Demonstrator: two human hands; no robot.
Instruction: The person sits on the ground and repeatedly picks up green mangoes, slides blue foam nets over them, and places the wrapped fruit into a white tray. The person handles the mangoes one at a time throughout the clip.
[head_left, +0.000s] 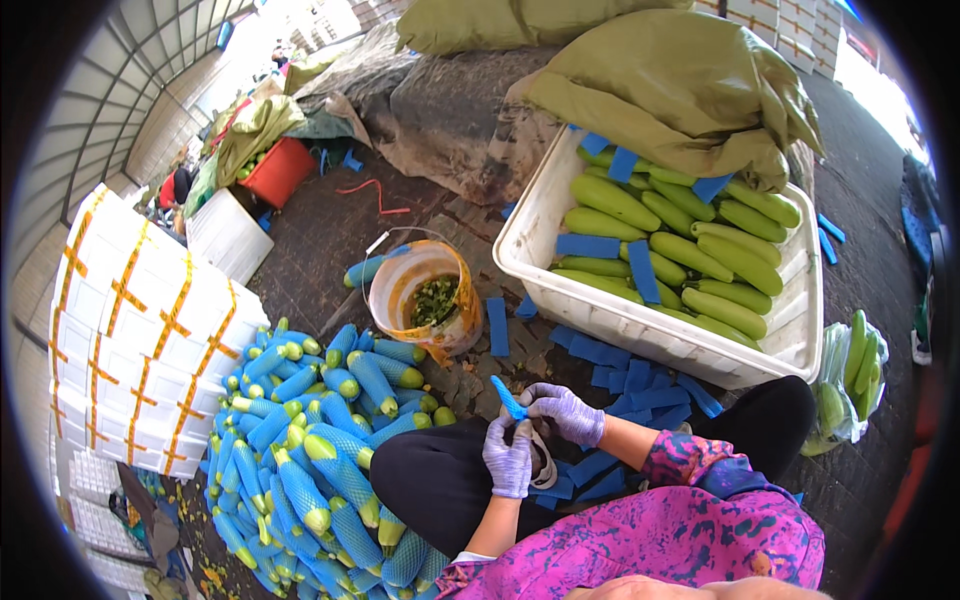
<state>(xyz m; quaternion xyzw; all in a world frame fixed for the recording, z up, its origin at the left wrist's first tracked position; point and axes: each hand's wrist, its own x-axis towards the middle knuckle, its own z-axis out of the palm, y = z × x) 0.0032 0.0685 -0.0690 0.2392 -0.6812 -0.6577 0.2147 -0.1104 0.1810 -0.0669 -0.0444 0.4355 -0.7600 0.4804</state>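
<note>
My left hand (508, 459) and my right hand (564, 412), both in pale purple knit gloves, meet above my lap. Between their fingertips they pinch a blue foam net sleeve (508, 397), its far end pointing up and left. To the right of them stands a large white plastic tub (637, 322) of green zucchini (686, 255), with several flat blue sleeves lying on top. More flat sleeves (652, 390) are strewn on the floor between me and the tub. On my left lies a big heap of zucchini in blue net sleeves (322, 457).
A bucket with green scraps (427, 296) stands ahead. White foam boxes with orange tape (150, 337) are stacked at left. Olive sacks (675, 82) lean over the tub's far side. A bag of zucchini (847, 382) sits at right. A red crate (277, 172) and a person (176, 187) are farther back.
</note>
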